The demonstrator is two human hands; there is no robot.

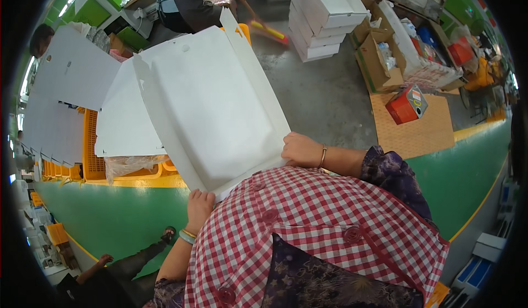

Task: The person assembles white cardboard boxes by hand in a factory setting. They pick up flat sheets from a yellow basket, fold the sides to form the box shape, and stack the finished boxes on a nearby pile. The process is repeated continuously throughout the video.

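Note:
A large white cardboard box (pixel 220 104), its inside facing up and its side walls partly raised, spans the space in front of me. Its near edge rests against my checked apron. My left hand (pixel 200 206) is closed round the near left corner, and my right hand (pixel 301 150) grips the near right corner. The fingertips of both hands are partly hidden by the cardboard. At the far end, the corner flaps stand up loose. Beneath and to the left of the box lie flat white cardboard sheets (pixel 129 115).
Yellow plastic crates (pixel 94 148) stand under the sheets. A stack of white boxes (pixel 324 19) is on the grey floor ahead. To the right are brown cartons (pixel 379 60) and a red tin (pixel 407 106). A person (pixel 184 6) holds a broom (pixel 264 28) at the far side; another walks lower left.

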